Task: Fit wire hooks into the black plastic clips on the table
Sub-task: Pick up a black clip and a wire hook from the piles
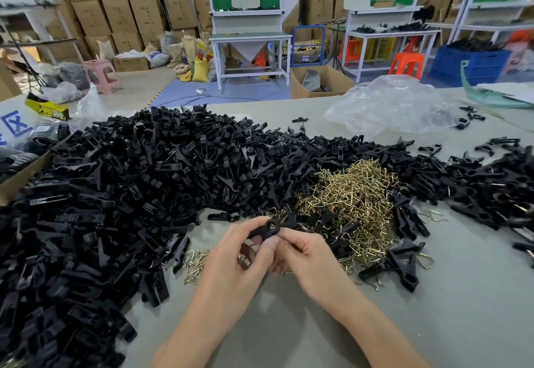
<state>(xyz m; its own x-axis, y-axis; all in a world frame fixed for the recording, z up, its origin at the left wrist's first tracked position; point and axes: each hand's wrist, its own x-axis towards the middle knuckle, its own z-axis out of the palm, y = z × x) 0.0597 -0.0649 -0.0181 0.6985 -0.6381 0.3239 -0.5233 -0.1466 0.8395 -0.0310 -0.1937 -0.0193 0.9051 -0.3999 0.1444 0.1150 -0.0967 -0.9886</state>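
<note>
Right now both hands pinch one black clip (264, 230) just above the table (289, 324): left hand (239, 255) fingers curled round its body, right hand (300, 255) fingertips at the ringed end (hook not visible). Keep the clip steady; seat the wire squarely, hook pile (346, 202) beside you.

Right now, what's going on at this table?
A person holds one black plastic clip above the table, gripped by both the left hand and the right hand. Whether a hook is already in it cannot be told. A heap of brass-coloured wire hooks lies just beyond the hands, ringed by a huge pile of loose black clips.
</note>
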